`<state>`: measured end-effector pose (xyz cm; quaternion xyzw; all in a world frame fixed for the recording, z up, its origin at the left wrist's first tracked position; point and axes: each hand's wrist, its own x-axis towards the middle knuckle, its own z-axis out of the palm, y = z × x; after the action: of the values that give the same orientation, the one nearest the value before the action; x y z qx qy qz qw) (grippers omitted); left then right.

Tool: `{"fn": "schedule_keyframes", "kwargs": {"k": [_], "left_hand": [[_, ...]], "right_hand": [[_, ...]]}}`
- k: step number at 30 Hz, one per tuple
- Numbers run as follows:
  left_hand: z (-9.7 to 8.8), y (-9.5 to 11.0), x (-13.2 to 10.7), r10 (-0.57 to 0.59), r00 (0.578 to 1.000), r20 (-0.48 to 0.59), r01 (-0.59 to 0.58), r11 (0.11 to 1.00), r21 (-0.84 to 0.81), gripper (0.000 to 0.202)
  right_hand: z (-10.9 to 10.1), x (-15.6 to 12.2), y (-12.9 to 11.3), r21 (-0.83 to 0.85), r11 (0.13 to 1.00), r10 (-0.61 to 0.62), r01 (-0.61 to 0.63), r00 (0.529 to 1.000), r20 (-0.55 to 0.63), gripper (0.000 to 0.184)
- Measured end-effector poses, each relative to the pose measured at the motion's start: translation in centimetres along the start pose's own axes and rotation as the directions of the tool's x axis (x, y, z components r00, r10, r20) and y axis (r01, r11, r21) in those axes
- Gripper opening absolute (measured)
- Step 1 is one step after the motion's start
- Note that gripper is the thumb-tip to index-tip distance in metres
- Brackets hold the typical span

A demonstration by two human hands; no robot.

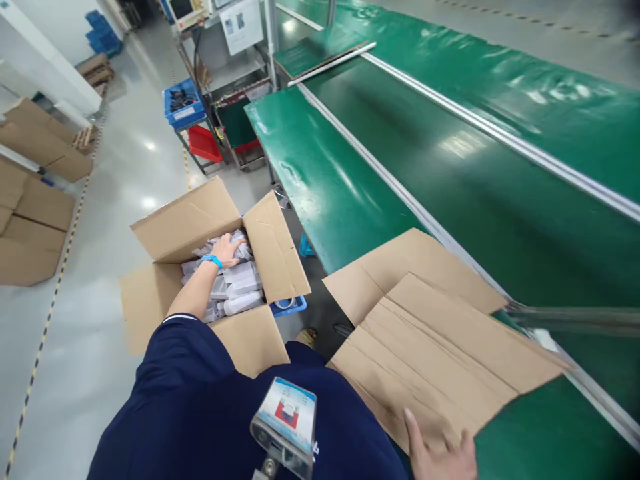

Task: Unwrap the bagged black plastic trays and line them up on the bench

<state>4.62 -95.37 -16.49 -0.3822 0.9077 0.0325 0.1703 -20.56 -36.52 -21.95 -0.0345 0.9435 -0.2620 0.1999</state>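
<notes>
My left hand (229,250), with a blue wristband, reaches down into an open cardboard box (175,230) on the floor. Its fingers curl over one of several white plastic-wrapped packages (240,287) filling the box. My right hand (440,453) lies flat with fingers spread on a flattened sheet of cardboard (440,347), which rests on the near edge of the green workbench (340,193). A badge card in a clear holder (286,423) hangs from my dark blue uniform at the bottom middle.
A blue crate (293,305) peeks out under the open box. More cardboard boxes (30,220) are stacked at the left. A cart with a blue bin (183,107) and a red bin (205,143) stands beyond. A metal rail (450,110) runs along the bench.
</notes>
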Motion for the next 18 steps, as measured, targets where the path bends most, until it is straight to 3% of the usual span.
{"fn": "schedule_keyframes", "kwargs": {"k": [1,7,13,18], "left_hand": [[-0.2,-0.1,0.0,0.008,1.0,-0.007,-0.008,1.0,0.007,0.075],[-2.3,-0.8,-0.6,0.073,0.995,-0.063,-0.072,0.997,0.023,0.077],[-4.1,-1.3,-2.5,0.044,0.991,-0.13,-0.052,0.997,-0.057,0.077],[-5.4,-1.8,-4.2,-0.047,0.98,-0.195,-0.018,0.949,-0.316,0.072]], "right_hand": [[0.6,0.8,-1.0,-0.052,0.999,-0.016,0.014,0.999,-0.029,0.132],[3.3,4.7,-4.2,-0.296,0.955,0.052,-0.005,0.987,0.15,0.097],[4.3,8.2,-7.4,-0.338,0.939,0.021,0.059,0.974,0.227,0.097],[4.9,10.2,-10.0,-0.347,0.932,-0.004,0.105,0.96,0.28,0.097]]}}
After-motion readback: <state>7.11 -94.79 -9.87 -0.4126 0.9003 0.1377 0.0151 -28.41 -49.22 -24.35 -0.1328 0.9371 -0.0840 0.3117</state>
